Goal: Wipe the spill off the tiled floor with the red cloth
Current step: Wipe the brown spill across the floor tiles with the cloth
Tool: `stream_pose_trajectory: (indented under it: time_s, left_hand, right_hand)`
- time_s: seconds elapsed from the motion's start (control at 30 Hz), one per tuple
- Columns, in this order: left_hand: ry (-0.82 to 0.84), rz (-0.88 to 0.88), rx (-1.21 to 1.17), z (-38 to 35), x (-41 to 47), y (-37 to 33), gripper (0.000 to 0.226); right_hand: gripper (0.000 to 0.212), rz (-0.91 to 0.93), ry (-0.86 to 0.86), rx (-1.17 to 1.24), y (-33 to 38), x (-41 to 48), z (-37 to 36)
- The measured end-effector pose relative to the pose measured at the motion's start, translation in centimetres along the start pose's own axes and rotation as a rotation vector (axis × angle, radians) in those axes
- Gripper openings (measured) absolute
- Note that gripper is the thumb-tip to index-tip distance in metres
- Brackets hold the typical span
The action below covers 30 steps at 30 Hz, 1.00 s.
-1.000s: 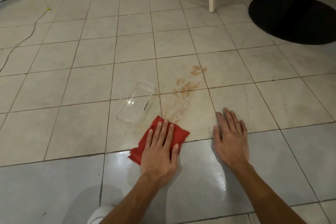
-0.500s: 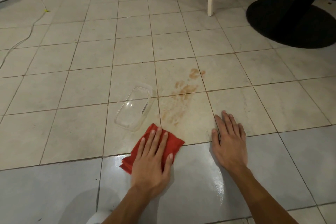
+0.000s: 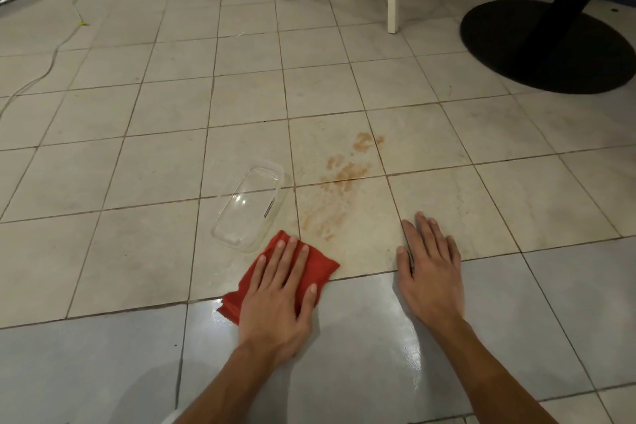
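Left hand (image 3: pixel 275 289) presses cloth (image 3: pixel 320 265) flat, fingers spread; right hand (image 3: pixel 430 272) open on floor (image 3: pixel 103 244). Spill (image 3: pixel 339 189) lies just ahead: push forward firmly, avoiding the tub (image 3: pixel 247 206).

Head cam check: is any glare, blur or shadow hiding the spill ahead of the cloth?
Head view: no, the spill is sharp and evenly lit. Head view: glare streaks lie only on the glossy grey tiles between the forearms. Head view: grout lines bow toward the edges. The left hand on the red cloth is unblurred.
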<state>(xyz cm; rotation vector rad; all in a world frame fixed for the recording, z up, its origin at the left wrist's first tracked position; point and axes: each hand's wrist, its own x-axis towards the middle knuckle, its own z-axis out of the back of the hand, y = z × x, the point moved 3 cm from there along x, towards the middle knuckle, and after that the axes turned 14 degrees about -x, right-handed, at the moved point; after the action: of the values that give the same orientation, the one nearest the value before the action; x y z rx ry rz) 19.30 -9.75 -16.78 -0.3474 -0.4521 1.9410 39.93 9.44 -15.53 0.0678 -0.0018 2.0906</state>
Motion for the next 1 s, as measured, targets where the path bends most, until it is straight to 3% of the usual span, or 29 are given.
stream_pose_trajectory:
  time_s: [0.13,0.3,0.47,0.6,0.8,1.0]
  left_hand:
    - [0.02,0.087,0.009,-0.5,4.0,-2.4,0.069]
    - [0.011,-0.033,-0.031,-1.1,1.5,-2.4,0.068]
    - [-0.008,0.019,0.005,0.0,3.1,-0.2,0.065]
    - [-0.002,0.083,0.01,-0.5,6.0,-2.1,0.066]
    - [0.009,-0.068,-0.019,-1.3,2.6,-1.8,0.067]
    - [0.01,0.044,0.021,-1.0,6.5,-3.4,0.067]
  right_hand:
    - [0.063,0.007,0.003,0.006,0.0,0.0,0.2]
    - [0.053,-0.007,-0.106,0.057,0.2,2.7,1.0]
    - [0.058,0.068,0.042,-0.002,0.0,5.6,0.1]
    - [0.065,0.074,0.041,-0.03,-0.4,5.5,-0.6]
    - [0.067,0.059,0.03,-0.02,-0.3,5.3,-0.6]
    - [0.063,0.059,0.041,-0.032,-0.4,5.4,-0.7]
